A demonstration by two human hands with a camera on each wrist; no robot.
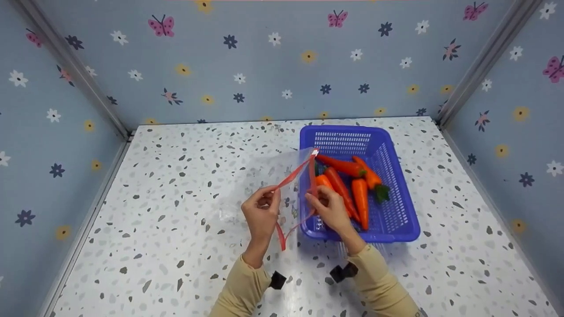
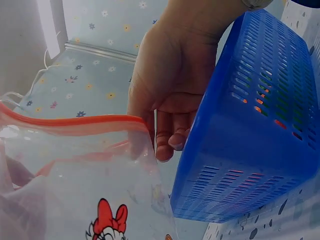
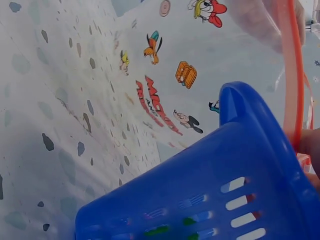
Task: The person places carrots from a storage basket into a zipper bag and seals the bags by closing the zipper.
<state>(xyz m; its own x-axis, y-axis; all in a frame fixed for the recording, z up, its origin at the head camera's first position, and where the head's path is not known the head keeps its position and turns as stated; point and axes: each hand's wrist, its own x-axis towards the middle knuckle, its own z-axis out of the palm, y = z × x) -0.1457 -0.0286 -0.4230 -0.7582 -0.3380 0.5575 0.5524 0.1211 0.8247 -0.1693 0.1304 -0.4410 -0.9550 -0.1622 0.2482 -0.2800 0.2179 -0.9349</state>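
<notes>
My left hand [image 1: 262,213] pinches the left side of the mouth of a clear zip bag [image 1: 269,174] between thumb and fingers. The opposite side of the red zip edge is pinched by my right hand [image 1: 331,209], above the near left part of a blue basket [image 1: 403,211]. Between the hands the bag's mouth is spread apart, and its body lies off to the left and away. Cartoon figures are printed on the plastic [image 3: 187,122]. Inside the basket lie a red chili pepper [image 1: 341,165], an orange carrot [image 1: 360,198] and more of both, partly hidden by the right hand.
The basket stands on a white speckled table [image 1: 167,246], right of centre. Blue patterned panels [image 1: 282,66] close off the back and both sides. A small black block [image 1: 277,280] is at the left sleeve, with similar ones by the right sleeve.
</notes>
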